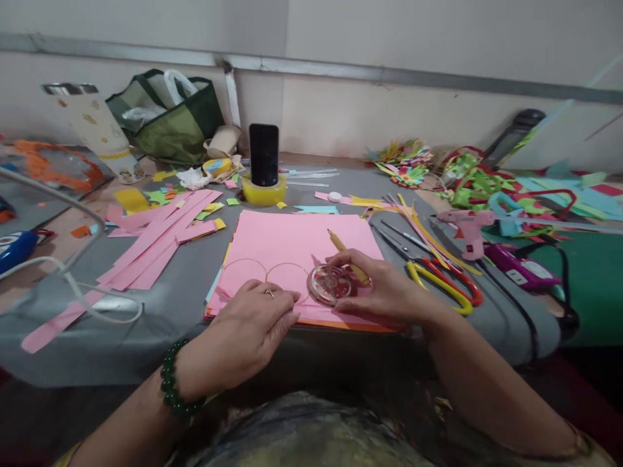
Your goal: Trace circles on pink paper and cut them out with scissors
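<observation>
My left hand point(260, 318) lies on a stack of pink paper point(292, 237), its fingers stretched out and holding nothing. Thumb and fingers of my right hand point(374, 285) grip the edge of a round red-and-clear disc point(331, 284), which rests on the top sheet. A yellow-brown pen point(337, 240) is tucked in the same hand, its tip pointing up and away to the left. Two circle outlines point(287, 264) are drawn side by side on the pink sheet, left of the disc. My left hand covers their lower parts.
Pink paper strips point(160, 237) lie at left beside a white cable point(97, 285). A phone point(263, 155) stands in a yellow tape roll point(265, 191) behind the paper. Yellow-handled scissors point(433, 285), red-handled scissors point(457, 275) and a pink glue gun point(471, 227) lie at right.
</observation>
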`<state>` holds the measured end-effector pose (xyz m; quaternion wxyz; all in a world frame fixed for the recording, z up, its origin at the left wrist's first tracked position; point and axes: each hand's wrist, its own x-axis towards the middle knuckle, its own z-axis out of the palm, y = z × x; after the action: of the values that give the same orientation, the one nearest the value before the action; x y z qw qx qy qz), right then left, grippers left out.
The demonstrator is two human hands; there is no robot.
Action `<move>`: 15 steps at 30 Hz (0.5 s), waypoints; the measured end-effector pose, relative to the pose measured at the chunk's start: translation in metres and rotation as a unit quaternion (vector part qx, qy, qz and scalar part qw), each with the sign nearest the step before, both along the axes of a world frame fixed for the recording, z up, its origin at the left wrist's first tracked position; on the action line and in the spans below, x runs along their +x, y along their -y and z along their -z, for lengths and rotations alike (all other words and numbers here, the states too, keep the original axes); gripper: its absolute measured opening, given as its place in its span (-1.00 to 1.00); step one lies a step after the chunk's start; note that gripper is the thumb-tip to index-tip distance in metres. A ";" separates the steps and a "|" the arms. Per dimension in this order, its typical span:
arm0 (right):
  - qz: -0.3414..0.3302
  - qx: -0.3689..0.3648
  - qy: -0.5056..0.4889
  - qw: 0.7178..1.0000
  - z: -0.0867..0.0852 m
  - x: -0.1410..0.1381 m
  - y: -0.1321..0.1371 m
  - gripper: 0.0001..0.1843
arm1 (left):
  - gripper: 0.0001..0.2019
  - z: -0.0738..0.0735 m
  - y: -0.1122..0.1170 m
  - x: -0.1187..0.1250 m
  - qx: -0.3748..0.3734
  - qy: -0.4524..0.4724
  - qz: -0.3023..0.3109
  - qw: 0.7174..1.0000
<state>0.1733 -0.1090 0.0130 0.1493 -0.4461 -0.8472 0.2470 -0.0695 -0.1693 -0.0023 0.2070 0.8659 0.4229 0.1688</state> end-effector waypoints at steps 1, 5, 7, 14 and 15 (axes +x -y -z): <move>0.000 -0.007 0.000 1.000 -0.001 0.000 0.000 -0.46 | -0.69 -0.001 0.000 0.000 -0.002 -0.001 0.002 1.000; -0.016 -0.034 -0.002 0.999 -0.002 0.003 -0.004 -0.44 | -0.71 -0.001 -0.001 -0.001 -0.005 -0.001 0.002 1.000; -0.032 -0.045 -0.011 0.998 -0.002 0.007 -0.006 -0.46 | -0.71 -0.001 -0.001 -0.001 -0.005 -0.001 0.002 1.000; -0.063 -0.049 -0.048 0.996 0.003 0.017 -0.014 -0.50 | -0.72 0.002 -0.001 -0.001 -0.003 0.004 0.008 1.000; -0.065 -0.050 -0.054 0.995 0.004 0.017 -0.015 -0.50 | -0.72 0.002 -0.002 -0.001 0.000 0.004 0.008 1.000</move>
<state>0.1907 -0.0944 0.0095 0.1563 -0.3832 -0.8515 0.3219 -0.0704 -0.1678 -0.0042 0.2105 0.8685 0.4151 0.1705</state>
